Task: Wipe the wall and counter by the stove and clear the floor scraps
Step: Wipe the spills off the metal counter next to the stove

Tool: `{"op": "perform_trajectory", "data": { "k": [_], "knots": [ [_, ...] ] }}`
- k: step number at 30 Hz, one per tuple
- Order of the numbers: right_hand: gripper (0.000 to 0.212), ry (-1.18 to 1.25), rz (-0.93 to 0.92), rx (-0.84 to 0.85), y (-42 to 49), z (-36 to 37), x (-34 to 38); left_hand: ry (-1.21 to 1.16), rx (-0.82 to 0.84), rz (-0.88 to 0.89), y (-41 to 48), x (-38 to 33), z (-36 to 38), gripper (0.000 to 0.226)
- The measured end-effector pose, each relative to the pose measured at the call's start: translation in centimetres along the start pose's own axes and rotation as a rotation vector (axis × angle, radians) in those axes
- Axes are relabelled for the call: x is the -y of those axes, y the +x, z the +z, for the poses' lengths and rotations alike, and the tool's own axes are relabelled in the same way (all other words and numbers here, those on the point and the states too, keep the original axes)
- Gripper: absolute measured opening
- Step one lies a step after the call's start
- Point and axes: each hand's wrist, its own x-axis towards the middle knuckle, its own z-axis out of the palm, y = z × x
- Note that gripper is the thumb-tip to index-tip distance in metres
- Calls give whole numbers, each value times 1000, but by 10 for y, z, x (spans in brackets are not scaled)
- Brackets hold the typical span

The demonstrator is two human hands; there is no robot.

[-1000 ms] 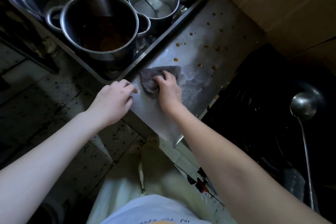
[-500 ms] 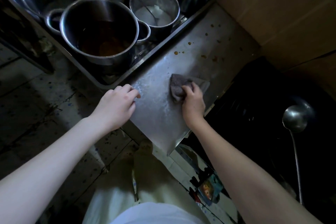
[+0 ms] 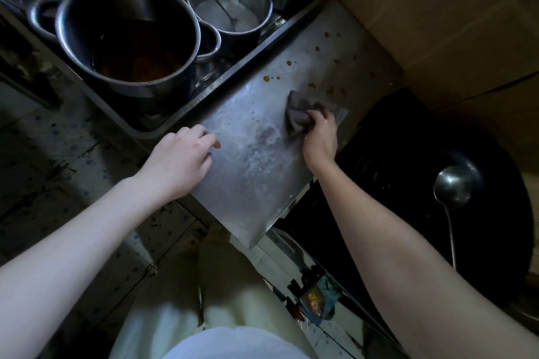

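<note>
**Desk wipe in hand, spots ahead**

Nearest, a colourful wrapper point(image 3: 318, 300) lies on the floor, not yet picked up. The left hand point(image 3: 178, 160) rests on the edge of the desk point(image 3: 250, 198), fingers loosely bent, it seems with nothing in them. The right hand point(image 3: 319, 140) clutches the grey cloth point(image 3: 302, 114) against the steel. I judge the desk wipe is under way. Next the cloth must reach farther, to the orange spots point(image 3: 266, 78) and the wall point(image 3: 437, 9).

No legible text or numbers, print on colourful packet point(image 3: 318, 299) too blurred
</note>
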Motion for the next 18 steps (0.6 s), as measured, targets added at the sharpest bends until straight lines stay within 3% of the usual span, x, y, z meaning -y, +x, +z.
{"op": "perform_trajectory", "data": {
  "k": [8,13,18],
  "knots": [
    [43,105,-24,72,-45,27,14,-13,10,47,16,-12,5,25],
    [33,51,-192,151,-9,26,39,-8,18,60,24,-12,8,26],
    [33,-11,-308,81,41,28,56,1,6,45,22,0,6,27]
  ]
}}
